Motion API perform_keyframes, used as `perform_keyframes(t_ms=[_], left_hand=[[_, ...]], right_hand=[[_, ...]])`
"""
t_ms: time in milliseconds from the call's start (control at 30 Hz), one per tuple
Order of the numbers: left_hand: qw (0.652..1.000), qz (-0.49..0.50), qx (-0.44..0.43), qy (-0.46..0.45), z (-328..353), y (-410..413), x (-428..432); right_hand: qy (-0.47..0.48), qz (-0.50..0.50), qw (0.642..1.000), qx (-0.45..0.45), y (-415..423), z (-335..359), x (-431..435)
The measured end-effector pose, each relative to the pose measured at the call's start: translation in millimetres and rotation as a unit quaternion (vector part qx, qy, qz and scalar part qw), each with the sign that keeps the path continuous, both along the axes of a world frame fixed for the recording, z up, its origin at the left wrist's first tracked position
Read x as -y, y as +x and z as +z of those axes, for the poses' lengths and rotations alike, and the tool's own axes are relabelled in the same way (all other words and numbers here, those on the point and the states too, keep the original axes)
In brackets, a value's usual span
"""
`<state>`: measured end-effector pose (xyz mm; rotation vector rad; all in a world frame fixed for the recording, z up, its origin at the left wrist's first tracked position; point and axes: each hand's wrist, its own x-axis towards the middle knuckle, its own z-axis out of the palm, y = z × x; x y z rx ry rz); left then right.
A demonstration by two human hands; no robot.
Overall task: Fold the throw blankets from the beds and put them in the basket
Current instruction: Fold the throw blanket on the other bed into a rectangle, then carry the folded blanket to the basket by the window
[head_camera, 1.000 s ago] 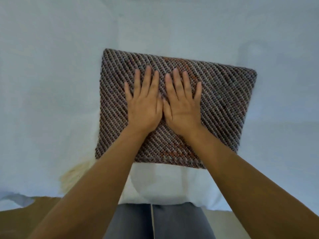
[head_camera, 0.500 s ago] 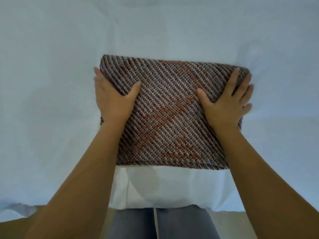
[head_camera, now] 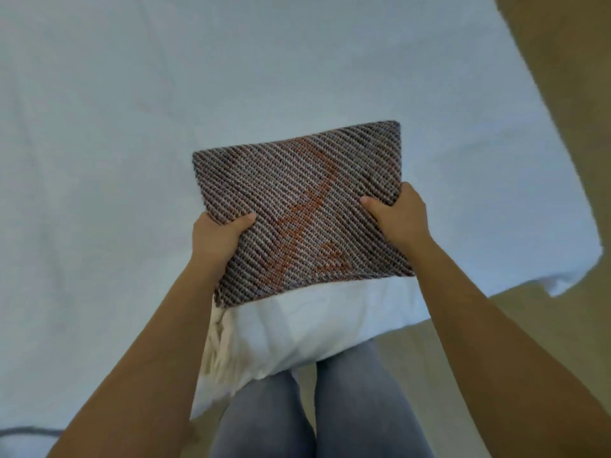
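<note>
A folded throw blanket [head_camera: 304, 206], woven in brown and grey diagonal stripes with orange patches, is held up above the bed's near edge. My left hand [head_camera: 216, 238] grips its left side, thumb on top and fingers hidden underneath. My right hand [head_camera: 398, 214] grips its right side the same way. Cream fringe [head_camera: 216, 345] hangs from the blanket's lower left corner. No basket is in view.
The bed with a pale blue-white sheet [head_camera: 132, 143] fills most of the view; its corner [head_camera: 562, 279] lies at the right. Tan floor [head_camera: 562, 77] runs along the right side and below. My legs in grey trousers [head_camera: 317, 408] stand against the bed's edge.
My hands went from pressing flat on the blanket's middle to its two sides, then gripped it and lifted it off the sheet. The view has turned toward the bed's right corner.
</note>
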<state>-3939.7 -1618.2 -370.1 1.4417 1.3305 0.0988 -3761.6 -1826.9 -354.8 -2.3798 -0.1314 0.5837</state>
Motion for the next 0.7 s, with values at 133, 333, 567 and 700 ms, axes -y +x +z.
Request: perform_keyframes(t_ms=[133,333,567,700], left_hand=[[0.992,-0.114,0.024,0.045,48,-8,46],[0.949,-0.296,0.080,0.078,111,16,150],[0.853,-0.499,0.135,0.071,171,53,349],[0.774,-0.613,0.158,0.027,188,46,513]], right_hand=[[0.013,-0.089,0.996,0.024,-44,47,71],[0.054,-0.253,0.964,0.064,-109,108,220],[0.048,-0.434,0.892,0.114,-201,155,422],[0.014,-0.544,0.828,0.135,-285,172,555]])
